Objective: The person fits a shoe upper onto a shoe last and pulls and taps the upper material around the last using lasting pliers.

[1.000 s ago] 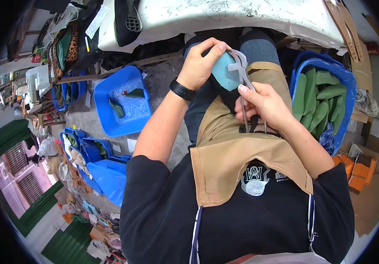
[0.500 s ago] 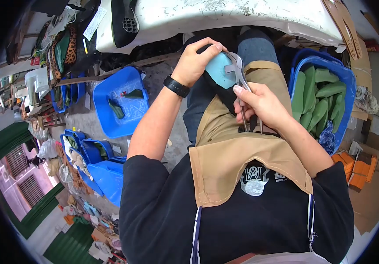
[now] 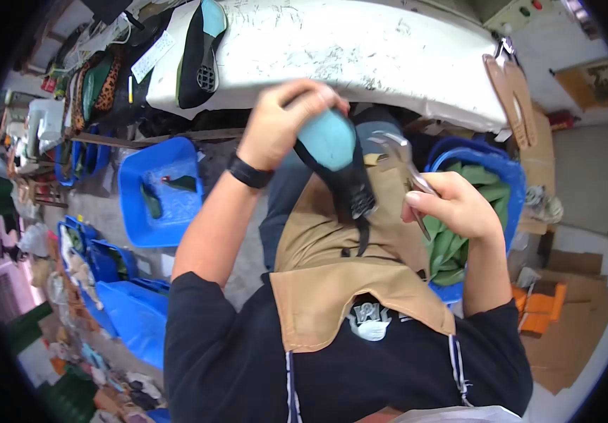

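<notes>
My left hand (image 3: 286, 116), with a black wristband, is closed round the toe end of a black shoe (image 3: 350, 187). The shoe's light-blue sole board (image 3: 331, 141) faces up, and its narrow black end hangs over my lap. My right hand (image 3: 459, 201) grips the handles of metal pincers (image 3: 410, 161). Their jaws point up and away from me, a short gap to the right of the shoe. Motion slightly blurs both the pincers and my left hand. Another black shoe (image 3: 195, 74) lies on the white table, with a gridded heel.
Across the front runs a white table (image 3: 304, 49). A blue bin (image 3: 515, 190) of green shoe-shaped pieces stands to my right. To my left, a blue tub (image 3: 159, 218) holds a few pieces on the floor. Brown leather straps (image 3: 512, 99) hang at the table's right end.
My right hand has drawn the pincers off the shoe toward the right. The shoe has turned in my left hand and shows more of its light-blue board. The whole view has shifted.
</notes>
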Motion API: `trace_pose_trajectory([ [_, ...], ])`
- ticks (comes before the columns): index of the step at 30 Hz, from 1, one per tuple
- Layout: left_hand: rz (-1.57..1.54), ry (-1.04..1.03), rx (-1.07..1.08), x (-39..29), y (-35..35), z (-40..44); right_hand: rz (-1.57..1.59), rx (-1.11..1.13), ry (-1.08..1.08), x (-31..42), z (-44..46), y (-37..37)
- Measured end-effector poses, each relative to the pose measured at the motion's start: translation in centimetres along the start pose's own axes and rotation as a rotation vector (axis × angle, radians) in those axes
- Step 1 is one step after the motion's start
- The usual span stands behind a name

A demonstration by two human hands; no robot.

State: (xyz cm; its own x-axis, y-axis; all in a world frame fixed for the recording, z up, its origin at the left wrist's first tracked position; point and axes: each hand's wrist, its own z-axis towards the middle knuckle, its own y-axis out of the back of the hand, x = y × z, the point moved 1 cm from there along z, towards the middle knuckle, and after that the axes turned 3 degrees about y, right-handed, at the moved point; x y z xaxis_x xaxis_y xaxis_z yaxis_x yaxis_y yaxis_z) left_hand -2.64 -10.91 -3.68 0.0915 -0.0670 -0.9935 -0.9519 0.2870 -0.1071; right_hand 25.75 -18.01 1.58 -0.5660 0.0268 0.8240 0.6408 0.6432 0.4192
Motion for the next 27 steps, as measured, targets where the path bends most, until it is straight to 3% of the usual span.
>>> trace_pose_trajectory([
  [1, -0.028, -0.015, -0.014, -1.1, -0.4, 0.6, 0.123, -0.061, 0.043, 0.3, -0.8, 0.3],
  [3, -0.315, -0.359, -0.17, -2.9, -0.2, 2.8, 0.385, -0.186, 0.139, 0.6, -1.5, 0.9],
  [6, -0.213, -0.472, -0.189, 0.1, -0.2, 5.8, 0.341, -0.269, 0.111, -1.0, 0.2, 0.6],
  [8, -0.103, 0.059, -0.085, 2.8, -0.7, 6.4, 0.317, -0.353, 0.094, -1.6, 2.4, 0.6],
  [13, -0.122, -0.196, -0.097, 5.6, -1.5, 7.0, -0.023, -0.293, 0.057, -2.4, 5.8, 2.4],
  [18, -0.22, -0.158, -0.058, 4.7, -1.6, 7.3, -0.258, -0.245, -0.063, 0.7, 8.0, 3.6],
  [24, -0.193, -0.095, -0.045, 4.0, -1.6, 8.2, -0.101, -0.349, 0.0, -0.2, 9.0, 3.0],
  [27, -0.089, -0.087, -0.041, 3.8, -1.7, 8.5, -0.37, -0.434, -0.008, -0.9, 9.2, 2.1],
])
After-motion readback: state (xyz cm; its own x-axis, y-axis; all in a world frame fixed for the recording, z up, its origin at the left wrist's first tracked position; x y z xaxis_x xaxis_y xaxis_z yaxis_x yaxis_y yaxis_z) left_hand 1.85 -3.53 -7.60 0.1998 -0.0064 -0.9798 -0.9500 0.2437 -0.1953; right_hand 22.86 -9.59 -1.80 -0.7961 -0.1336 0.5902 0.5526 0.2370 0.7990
